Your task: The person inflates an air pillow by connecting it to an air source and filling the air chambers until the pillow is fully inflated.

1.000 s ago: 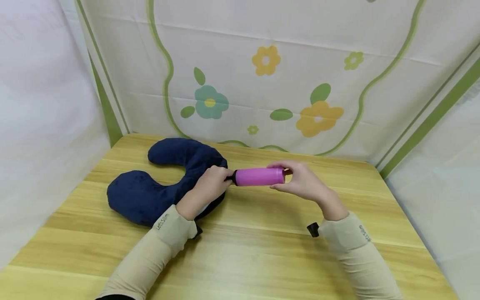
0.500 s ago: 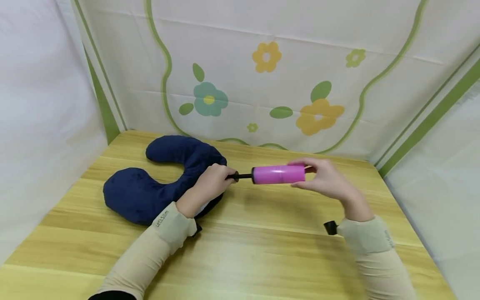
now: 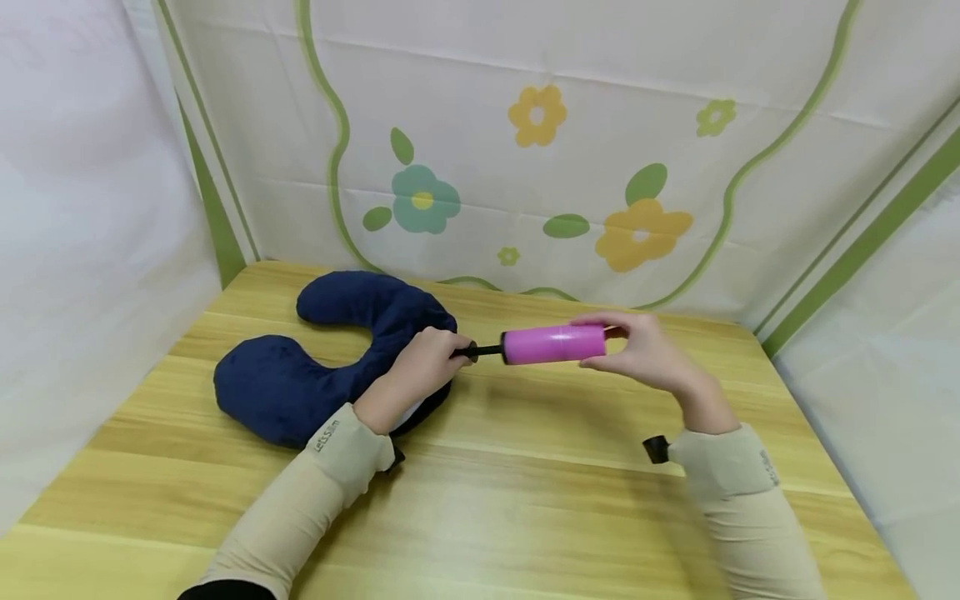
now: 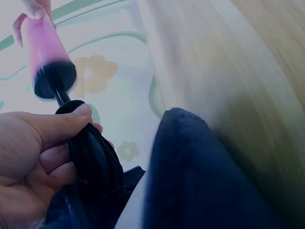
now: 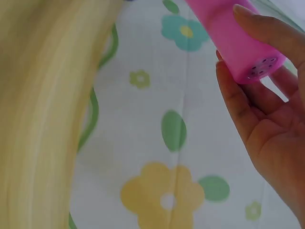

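A pink hand air pump (image 3: 553, 344) is held level above the table, its black rod (image 3: 489, 350) showing between the barrel and my left hand. Fingers and thumb of my right hand (image 3: 648, 354) grip the barrel's far end; in the right wrist view the pink barrel (image 5: 233, 40) has small holes in its end cap. My left hand (image 3: 422, 367) pinches the black end piece (image 4: 95, 152) of the pump beside a navy U-shaped neck pillow (image 3: 277, 387). In the left wrist view, dark folds of the pillow (image 4: 195, 176) lie right under that black piece, hiding where it ends.
A wood-grain table (image 3: 480, 508) lies under both forearms. White cloth printed with flowers (image 3: 480, 150) stands at the back, and plain white cloth walls rise at both sides. Small black wrist cameras (image 3: 657, 450) stick out from the beige sleeves.
The right hand has drawn the pink barrel to the right, baring the black rod, then come back slightly left. The left hand and neck pillow stay nearly in place.
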`<state>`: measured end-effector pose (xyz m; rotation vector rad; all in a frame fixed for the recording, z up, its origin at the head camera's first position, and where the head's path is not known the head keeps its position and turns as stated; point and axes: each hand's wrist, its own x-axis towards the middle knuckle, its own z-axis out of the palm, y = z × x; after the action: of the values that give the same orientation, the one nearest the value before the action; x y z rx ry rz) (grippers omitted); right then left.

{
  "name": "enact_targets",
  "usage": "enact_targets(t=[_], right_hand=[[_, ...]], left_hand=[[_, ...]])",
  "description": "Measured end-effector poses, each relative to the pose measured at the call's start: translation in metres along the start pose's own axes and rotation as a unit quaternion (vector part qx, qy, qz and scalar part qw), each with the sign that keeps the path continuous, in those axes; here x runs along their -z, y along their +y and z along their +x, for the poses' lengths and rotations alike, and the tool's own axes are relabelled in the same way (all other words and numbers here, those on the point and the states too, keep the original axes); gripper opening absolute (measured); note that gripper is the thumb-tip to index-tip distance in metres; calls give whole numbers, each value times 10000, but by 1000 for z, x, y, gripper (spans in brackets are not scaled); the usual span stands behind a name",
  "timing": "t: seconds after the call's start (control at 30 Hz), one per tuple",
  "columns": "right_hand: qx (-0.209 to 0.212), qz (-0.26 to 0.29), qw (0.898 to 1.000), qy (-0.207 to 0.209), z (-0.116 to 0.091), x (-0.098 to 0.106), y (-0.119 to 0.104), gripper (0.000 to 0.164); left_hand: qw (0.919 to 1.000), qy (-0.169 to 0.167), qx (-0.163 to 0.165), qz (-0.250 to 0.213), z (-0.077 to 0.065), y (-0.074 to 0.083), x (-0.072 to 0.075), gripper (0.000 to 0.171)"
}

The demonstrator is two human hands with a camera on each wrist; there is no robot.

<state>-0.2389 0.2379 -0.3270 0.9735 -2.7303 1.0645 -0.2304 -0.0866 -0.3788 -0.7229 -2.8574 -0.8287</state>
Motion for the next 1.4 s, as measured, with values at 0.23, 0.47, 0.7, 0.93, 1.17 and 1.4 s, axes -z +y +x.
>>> enact_targets(t=[0.23, 0.47, 0.7, 0.93, 1.17, 1.4], right_hand=[[31, -36, 10000, 48, -5, 4, -2, 49], [322, -130, 9993, -104, 12, -30, -12, 49], [238, -180, 9995, -121, 7, -11, -10, 51], [30, -118, 9998, 145, -13, 13, -4, 49], [63, -41, 10000, -40, 0, -17, -8, 49], [119, -20, 9998, -149, 9, -23, -10, 49]], left_hand=[[9997, 192, -103, 97, 0, 6, 0, 4], [9988, 374, -44, 299, -3, 11, -3, 7], [9994, 262, -189, 101, -2, 6, 0, 4], [9995, 226, -185, 77, -3, 8, 1, 5], [9988, 300, -306, 244, -4, 17, -2, 3], [9991, 344, -129, 214, -4, 12, -3, 5]])
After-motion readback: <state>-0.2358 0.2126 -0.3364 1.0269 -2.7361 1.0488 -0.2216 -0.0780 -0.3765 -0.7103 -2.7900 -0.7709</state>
